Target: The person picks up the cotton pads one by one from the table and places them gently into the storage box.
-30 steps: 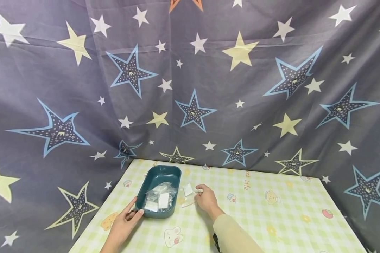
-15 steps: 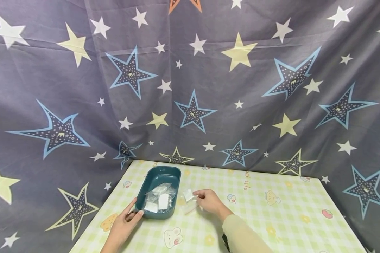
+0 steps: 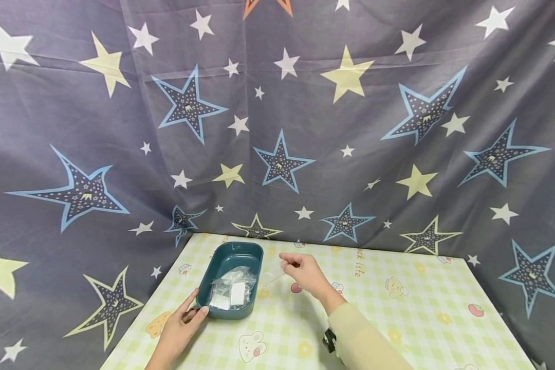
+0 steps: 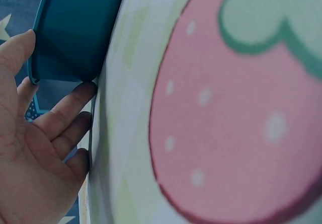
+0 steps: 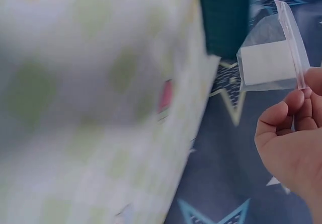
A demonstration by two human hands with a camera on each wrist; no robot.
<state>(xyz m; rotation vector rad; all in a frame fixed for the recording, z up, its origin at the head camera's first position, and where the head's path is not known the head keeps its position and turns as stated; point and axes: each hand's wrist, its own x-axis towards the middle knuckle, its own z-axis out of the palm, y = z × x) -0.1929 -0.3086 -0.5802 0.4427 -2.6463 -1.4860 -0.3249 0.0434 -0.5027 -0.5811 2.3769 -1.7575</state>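
A dark green rectangular box (image 3: 233,313) stands on the table, with several clear zip bags (image 3: 235,280) holding white rectangular pieces in its nearer half. My left hand (image 3: 180,326) rests against its near left corner, thumb and index finger spread along the outside. In the left wrist view the thumb tip touches the box rim and the other fingers lie loosely below. To the right of the box, my right hand (image 3: 305,272) is raised over the table. It pinches a zip bag (image 5: 269,65) by its sealing strip; a white rectangle shows inside. In the head view that bag appears nearly edge-on and faint.
A green checked tablecloth (image 3: 398,329) with cartoon prints covers the table. Behind and to the left hangs a dark star-patterned curtain (image 3: 305,169), close to the table edges. The box stands near the table's left side.
My right hand has taken hold of the zip bag that lay right of the box and has lifted it off the table. The left hand and box have stayed put.
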